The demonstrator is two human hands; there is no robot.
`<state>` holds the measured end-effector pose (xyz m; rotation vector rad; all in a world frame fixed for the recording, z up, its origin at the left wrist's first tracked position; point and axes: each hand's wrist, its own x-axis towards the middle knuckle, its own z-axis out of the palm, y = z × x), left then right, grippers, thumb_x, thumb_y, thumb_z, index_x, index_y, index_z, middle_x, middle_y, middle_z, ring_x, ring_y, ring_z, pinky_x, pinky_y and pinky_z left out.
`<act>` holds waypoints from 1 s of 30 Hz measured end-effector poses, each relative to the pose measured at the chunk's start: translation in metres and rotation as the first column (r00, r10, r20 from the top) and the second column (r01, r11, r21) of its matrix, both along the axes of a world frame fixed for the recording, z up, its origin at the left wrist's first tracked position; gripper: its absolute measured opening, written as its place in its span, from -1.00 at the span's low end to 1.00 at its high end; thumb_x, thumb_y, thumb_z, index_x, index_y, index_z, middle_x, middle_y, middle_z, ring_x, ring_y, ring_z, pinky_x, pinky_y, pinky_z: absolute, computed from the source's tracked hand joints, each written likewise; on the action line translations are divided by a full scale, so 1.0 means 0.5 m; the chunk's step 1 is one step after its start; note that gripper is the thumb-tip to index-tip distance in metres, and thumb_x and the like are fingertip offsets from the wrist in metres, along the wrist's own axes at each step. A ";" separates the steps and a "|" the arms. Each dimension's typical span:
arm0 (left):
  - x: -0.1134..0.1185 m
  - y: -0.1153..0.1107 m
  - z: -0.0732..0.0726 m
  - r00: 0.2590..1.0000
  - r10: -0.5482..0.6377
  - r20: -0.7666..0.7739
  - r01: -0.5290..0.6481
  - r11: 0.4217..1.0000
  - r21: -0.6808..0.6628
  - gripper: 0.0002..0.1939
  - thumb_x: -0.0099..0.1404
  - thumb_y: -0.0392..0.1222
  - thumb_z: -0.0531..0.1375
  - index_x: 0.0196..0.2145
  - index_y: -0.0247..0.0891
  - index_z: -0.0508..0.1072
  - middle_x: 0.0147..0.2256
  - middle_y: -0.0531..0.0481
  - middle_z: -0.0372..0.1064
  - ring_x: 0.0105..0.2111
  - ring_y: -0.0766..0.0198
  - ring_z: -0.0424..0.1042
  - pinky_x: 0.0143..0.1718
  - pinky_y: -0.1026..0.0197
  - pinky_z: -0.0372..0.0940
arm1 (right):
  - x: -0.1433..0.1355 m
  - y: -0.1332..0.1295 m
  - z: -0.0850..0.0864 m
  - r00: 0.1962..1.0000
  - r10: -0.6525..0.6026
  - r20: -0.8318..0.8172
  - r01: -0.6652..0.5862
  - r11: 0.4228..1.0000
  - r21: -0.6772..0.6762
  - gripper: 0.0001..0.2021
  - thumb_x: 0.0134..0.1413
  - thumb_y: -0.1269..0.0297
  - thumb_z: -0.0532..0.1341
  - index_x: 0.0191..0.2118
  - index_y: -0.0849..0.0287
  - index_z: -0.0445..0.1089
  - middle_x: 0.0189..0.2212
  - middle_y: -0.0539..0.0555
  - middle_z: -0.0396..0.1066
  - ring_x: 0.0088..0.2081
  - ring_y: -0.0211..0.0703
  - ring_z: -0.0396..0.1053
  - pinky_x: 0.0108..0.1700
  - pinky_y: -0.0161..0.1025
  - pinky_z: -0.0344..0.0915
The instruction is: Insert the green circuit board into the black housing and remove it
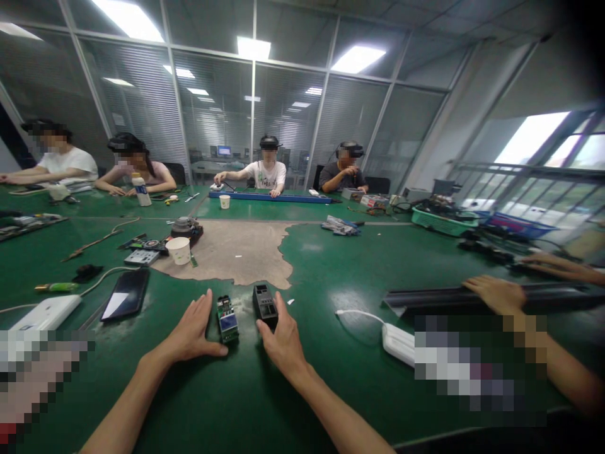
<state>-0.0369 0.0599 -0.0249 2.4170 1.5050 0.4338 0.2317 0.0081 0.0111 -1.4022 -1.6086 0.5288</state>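
1. The right hand point(286, 340) is closed around the black housing point(265, 302), thumb and fingers on opposite sides.
2. The left hand point(188, 329) is open, fingers spread, beside the circuit module point(227, 320); contact at the thumb cannot be confirmed.
3. Both pieces are located side by side, apart, on the green tabletop point(326, 384). The brown patch point(250, 249) is noted beyond, with a paper cup point(178, 251) near its left edge and a phone point(126, 294) nearer.
4. In handling, the housing is judged best gripped by its side walls, with light pressure. The module should be taken by its edges; its blue face and exposed components should be left unpressed.
5. The housing's underside and part of its near end are hidden. Fine module detail is too small to be read. Areas at lower left and right are obscured by pixelation.
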 end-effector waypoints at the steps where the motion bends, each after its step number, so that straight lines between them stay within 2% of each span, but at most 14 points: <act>1: 0.000 0.000 0.000 1.000 -0.001 -0.002 0.001 1.000 0.006 0.47 -0.05 0.32 0.33 0.37 -0.39 -0.60 0.38 -0.48 -0.37 0.34 -0.40 -0.27 0.28 -0.35 -0.18 | -0.006 -0.001 0.011 1.000 0.010 -0.020 -0.010 1.000 0.011 -0.25 0.08 0.32 0.22 0.36 0.36 -0.03 0.23 0.35 0.23 0.26 0.11 0.21 0.28 0.06 0.16; 6: -0.005 0.003 -0.013 0.999 -0.013 -0.029 0.015 0.999 0.051 0.48 -0.03 0.36 0.33 0.35 -0.34 -0.66 0.38 -0.50 -0.38 0.35 -0.36 -0.26 0.28 -0.34 -0.17 | -0.060 -0.009 0.065 0.991 0.120 -0.061 -0.115 0.990 0.082 -0.23 0.04 0.30 0.27 0.35 0.25 0.00 0.18 0.27 0.31 0.22 0.09 0.27 0.24 0.04 0.22; 10: -0.010 0.003 -0.019 0.999 -0.029 -0.026 0.031 0.997 0.074 0.46 0.02 0.37 0.31 0.34 -0.33 -0.69 0.38 -0.51 -0.39 0.35 -0.34 -0.27 0.29 -0.32 -0.18 | -0.110 -0.009 0.079 0.983 0.183 -0.022 -0.181 0.981 0.077 -0.23 0.02 0.34 0.28 0.34 0.30 0.02 0.15 0.29 0.34 0.16 0.12 0.33 0.20 0.01 0.26; 15: -0.004 -0.003 -0.005 1.000 -0.016 -0.008 0.017 0.999 0.052 0.46 0.02 0.28 0.34 0.34 -0.33 -0.71 0.38 -0.52 -0.35 0.35 -0.34 -0.23 0.29 -0.32 -0.16 | -0.143 -0.003 0.062 0.983 0.171 0.062 -0.174 0.983 0.058 -0.19 0.03 0.33 0.26 0.37 0.32 -0.05 0.15 0.32 0.32 0.14 0.17 0.34 0.17 0.03 0.29; 21: 0.002 -0.007 0.007 1.000 -0.012 0.002 0.012 0.999 0.042 0.39 0.07 0.13 0.34 0.34 -0.30 -0.71 0.39 -0.46 -0.31 0.35 -0.33 -0.20 0.29 -0.30 -0.15 | -0.149 -0.009 0.031 0.975 0.173 0.138 -0.188 0.977 0.100 -0.16 0.04 0.34 0.25 0.39 0.32 -0.13 0.19 0.34 0.28 0.16 0.17 0.31 0.19 0.03 0.27; 26: 0.003 -0.008 0.012 0.999 -0.029 -0.023 0.030 0.999 0.028 0.44 0.03 0.17 0.35 0.33 -0.37 -0.72 0.38 -0.53 -0.36 0.36 -0.33 -0.25 0.30 -0.29 -0.18 | -0.144 -0.021 0.004 0.971 0.189 0.145 -0.202 0.976 0.084 -0.15 0.01 0.37 0.25 0.39 0.34 -0.13 0.21 0.37 0.24 0.19 0.20 0.28 0.20 0.08 0.27; 30: -0.001 -0.005 0.009 0.998 -0.053 -0.030 0.054 0.998 0.032 0.48 0.01 0.25 0.35 0.32 -0.35 -0.74 0.37 -0.55 -0.38 0.35 -0.36 -0.26 0.29 -0.32 -0.17 | -0.141 -0.030 -0.018 0.968 0.204 0.144 -0.219 0.971 0.092 -0.15 0.01 0.40 0.25 0.39 0.37 -0.13 0.24 0.41 0.19 0.23 0.24 0.22 0.23 0.13 0.23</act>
